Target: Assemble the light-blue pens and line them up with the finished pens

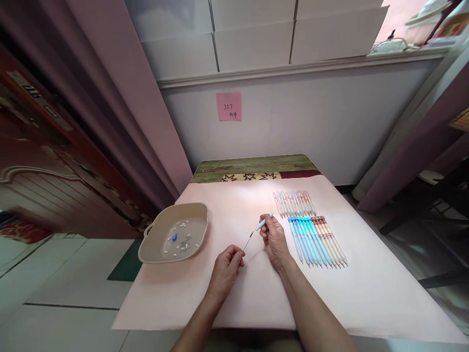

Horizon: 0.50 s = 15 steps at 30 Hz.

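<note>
My left hand [224,269] pinches the lower end of a thin pen refill [247,243], which slants up to the right and has a dark section near its upper end. My right hand [275,242] grips a light blue pen barrel [260,225] between thumb and fingers. The refill's upper end points towards the barrel's lower end, and a small gap seems to separate them. Right of my right hand lie blue pens [309,244] side by side, with cream pens with brown tops [331,244] beside them. Behind these is a row of clear, patterned pens [294,203].
A beige basin [148,256] stands on the table's left side, holding several small white and grey bits and a blue piece [175,237]. A pale cloth [256,293] covers most of the table [256,165]. On the wall behind is a pink note [229,106].
</note>
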### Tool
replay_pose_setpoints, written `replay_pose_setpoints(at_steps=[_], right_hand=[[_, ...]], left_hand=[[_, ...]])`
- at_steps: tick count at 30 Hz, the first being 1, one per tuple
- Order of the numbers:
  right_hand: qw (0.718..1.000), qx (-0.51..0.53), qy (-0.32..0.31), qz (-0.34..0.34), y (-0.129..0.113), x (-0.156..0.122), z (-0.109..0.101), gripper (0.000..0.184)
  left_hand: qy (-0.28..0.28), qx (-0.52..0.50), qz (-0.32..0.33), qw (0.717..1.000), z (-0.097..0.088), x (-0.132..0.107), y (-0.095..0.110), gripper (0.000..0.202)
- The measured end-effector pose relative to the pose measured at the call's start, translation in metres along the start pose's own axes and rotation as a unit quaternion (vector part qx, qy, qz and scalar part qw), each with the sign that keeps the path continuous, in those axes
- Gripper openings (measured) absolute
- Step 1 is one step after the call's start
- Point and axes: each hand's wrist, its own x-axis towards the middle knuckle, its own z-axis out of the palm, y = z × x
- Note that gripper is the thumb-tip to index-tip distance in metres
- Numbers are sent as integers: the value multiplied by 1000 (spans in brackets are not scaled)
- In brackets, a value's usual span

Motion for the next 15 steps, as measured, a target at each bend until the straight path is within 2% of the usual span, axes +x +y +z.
replay_pose_setpoints(at_steps=[6,12,15], right_hand=[[1000,-18,-6,-6,3,0,0,26],[996,-55,-60,21,10,-3,3,27],[995,-68,-63,21,10,-4,2,28]], left_hand=[[-6,5,1,1000,0,1,-3,25],[6,-3,-5,1000,-3,3,-3,26],[3,-16,-17,1000,-3,3,0,25]])
